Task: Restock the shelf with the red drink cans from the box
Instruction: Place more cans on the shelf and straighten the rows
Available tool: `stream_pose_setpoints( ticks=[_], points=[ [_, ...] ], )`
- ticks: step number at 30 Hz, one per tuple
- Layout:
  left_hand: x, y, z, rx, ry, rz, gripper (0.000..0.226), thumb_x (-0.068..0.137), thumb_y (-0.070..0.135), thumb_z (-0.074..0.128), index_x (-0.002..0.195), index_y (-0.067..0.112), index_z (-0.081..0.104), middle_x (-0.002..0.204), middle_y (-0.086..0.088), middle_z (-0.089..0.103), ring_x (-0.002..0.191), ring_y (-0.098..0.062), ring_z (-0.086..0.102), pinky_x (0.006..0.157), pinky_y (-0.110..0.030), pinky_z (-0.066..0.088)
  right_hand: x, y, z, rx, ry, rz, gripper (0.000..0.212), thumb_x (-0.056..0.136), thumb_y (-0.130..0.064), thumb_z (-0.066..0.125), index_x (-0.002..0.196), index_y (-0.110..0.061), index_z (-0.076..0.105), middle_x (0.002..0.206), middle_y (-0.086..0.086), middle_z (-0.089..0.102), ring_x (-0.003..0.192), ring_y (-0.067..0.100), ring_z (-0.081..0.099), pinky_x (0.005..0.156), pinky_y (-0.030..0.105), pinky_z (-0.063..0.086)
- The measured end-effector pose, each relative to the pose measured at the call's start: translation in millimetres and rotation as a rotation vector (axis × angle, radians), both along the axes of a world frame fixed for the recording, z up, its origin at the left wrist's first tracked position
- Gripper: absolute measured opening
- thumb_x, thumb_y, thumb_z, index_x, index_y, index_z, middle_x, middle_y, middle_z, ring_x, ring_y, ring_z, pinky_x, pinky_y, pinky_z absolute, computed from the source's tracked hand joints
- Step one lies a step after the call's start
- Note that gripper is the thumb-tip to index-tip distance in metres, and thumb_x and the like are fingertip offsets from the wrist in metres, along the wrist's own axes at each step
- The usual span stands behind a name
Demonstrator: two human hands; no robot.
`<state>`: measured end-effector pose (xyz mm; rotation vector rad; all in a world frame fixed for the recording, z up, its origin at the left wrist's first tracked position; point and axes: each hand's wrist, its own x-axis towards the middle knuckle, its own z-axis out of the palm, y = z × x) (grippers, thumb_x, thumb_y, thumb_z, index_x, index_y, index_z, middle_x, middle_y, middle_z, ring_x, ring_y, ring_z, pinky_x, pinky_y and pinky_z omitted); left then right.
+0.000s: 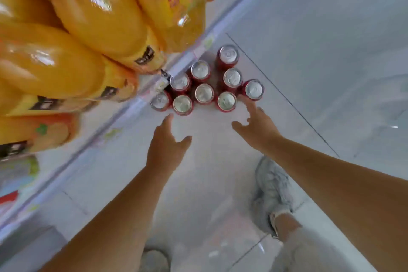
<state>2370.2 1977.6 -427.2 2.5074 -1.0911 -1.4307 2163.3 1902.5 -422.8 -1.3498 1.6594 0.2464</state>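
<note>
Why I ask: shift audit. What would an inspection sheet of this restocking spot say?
Surface: pale tiled floor beside the shelf edge.
Job's things: nine red cans upright in a cluster on the floor; no box seen.
Clutter: nothing seen.
Hands: left hand and right hand spread, reaching to the cans, holding nothing.
Cables: nothing seen.
Surroundings: orange drink bottles on the shelf; grey shoe.

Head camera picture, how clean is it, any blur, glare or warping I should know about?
Head view: the orange bottles close to the lens are soft, with white glare spots; the red cans are sharper, their silver tops shining; the pale floor looks washed out; wide-angle distortion slants the shelf edge; the left hand and right hand are slightly blurred.
</note>
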Motion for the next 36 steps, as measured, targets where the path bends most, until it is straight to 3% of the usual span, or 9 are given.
stream_pose_setpoints(
  ticks=[4, 7, 11, 15, 19, 25, 28, 32, 36],
  points=[
    [2.5, -18.9, -63.4, -0.160, -0.013, -0.026, 0.095, 0.077, 0.038, 0.077, 0.149, 0.039, 0.015, 0.144, -0.002, 0.044, 0.117, -0.027, 0.057, 0.095, -0.047, 0.049, 13.0, 1.9, -59.4, -0.108, -0.095, -0.029, 0.082, 0.084, -0.033, 0.069, 0.148, -0.043, 0.018, 0.150, -0.001, 0.033, 0.120, 0.024, 0.053, 0.097, 0.039, 0.048],
    [-4.4, -31.3, -87.6, -0.170, -0.173, -0.077, 0.090, 0.080, 0.045, 0.073, 0.148, 0.037, 0.014, 0.137, 0.001, 0.054, 0.113, -0.028, 0.061, 0.090, -0.037, 0.048, 21.2, 2.9, -84.5, -0.178, -0.079, -0.019, 0.085, 0.084, -0.030, 0.072, 0.147, -0.043, 0.016, 0.153, -0.003, 0.027, 0.127, 0.023, 0.048, 0.097, 0.037, 0.048],
    [-22.4, -37.2, -98.9, -0.170, -0.353, -0.025, 0.086, 0.081, 0.048, 0.073, 0.144, 0.031, 0.018, 0.124, -0.004, 0.062, 0.107, -0.030, 0.063, 0.075, -0.036, 0.043, 31.1, 1.8, -101.4, -0.286, 0.003, 0.002, 0.080, 0.081, -0.026, 0.075, 0.137, -0.040, 0.020, 0.139, 0.003, 0.041, 0.115, 0.027, 0.055, 0.087, 0.043, 0.053],
    [-29.3, -42.6, -99.7, -0.204, -0.328, 0.181, 0.069, 0.080, 0.046, 0.074, 0.133, 0.032, 0.033, 0.117, 0.001, 0.065, 0.103, -0.027, 0.064, 0.071, -0.032, 0.038, 38.3, -5.5, -107.9, -0.338, 0.026, -0.069, 0.063, 0.078, -0.025, 0.076, 0.123, -0.030, 0.032, 0.125, 0.000, 0.047, 0.102, 0.027, 0.058, 0.078, 0.040, 0.051],
    [-25.5, -29.5, -70.4, -0.209, -0.310, 0.179, 0.066, 0.078, 0.053, 0.073, 0.129, 0.033, 0.036, 0.112, 0.000, 0.067, 0.098, -0.027, 0.063, 0.069, -0.031, 0.039, 30.4, 2.8, -79.9, -0.261, 0.042, -0.137, 0.055, 0.076, -0.042, 0.073, 0.114, -0.034, 0.034, 0.114, -0.004, 0.057, 0.087, 0.025, 0.059, 0.073, 0.037, 0.050],
    [-10.4, -1.3, 67.8, -0.304, -0.193, 0.202, 0.066, 0.068, 0.060, 0.075, 0.122, 0.036, 0.044, 0.108, 0.004, 0.069, 0.101, -0.030, 0.063, 0.079, -0.037, 0.050, 18.4, 27.9, 61.0, -0.199, 0.013, -0.201, 0.055, 0.070, -0.048, 0.073, 0.110, -0.037, 0.037, 0.095, -0.010, 0.060, 0.083, 0.021, 0.059, 0.070, 0.029, 0.043],
    [1.7, 5.9, 153.5, -0.414, -0.058, 0.194, 0.066, 0.061, 0.053, 0.078, 0.117, 0.038, 0.045, 0.108, 0.010, 0.067, 0.102, -0.022, 0.064, 0.083, -0.041, 0.054, 25.0, 30.3, 152.7, -0.211, -0.083, -0.228, 0.059, 0.066, -0.046, 0.077, 0.110, -0.039, 0.039, 0.097, -0.010, 0.062, 0.086, 0.018, 0.060, 0.072, 0.029, 0.047],
    [21.0, 10.2, 296.3, -0.593, 0.028, 0.225, 0.066, 0.055, 0.052, 0.076, 0.114, 0.036, 0.051, 0.104, 0.020, 0.063, 0.100, -0.004, 0.060, 0.086, -0.025, 0.051, 43.6, 31.5, 293.3, -0.331, -0.196, -0.241, 0.061, 0.064, -0.045, 0.080, 0.112, -0.040, 0.042, 0.110, -0.009, 0.059, 0.096, 0.012, 0.059, 0.079, 0.030, 0.048],
    [45.9, 21.0, 445.9, -0.746, -0.037, 0.171, 0.060, 0.058, 0.041, 0.085, 0.108, 0.035, 0.052, 0.101, 0.015, 0.058, 0.101, -0.013, 0.059, 0.086, -0.033, 0.050, 63.4, 39.7, 449.3, -0.415, -0.329, -0.232, 0.062, 0.055, -0.046, 0.081, 0.102, -0.049, 0.040, 0.108, -0.014, 0.057, 0.095, 0.006, 0.059, 0.074, 0.027, 0.049]
  ],
)
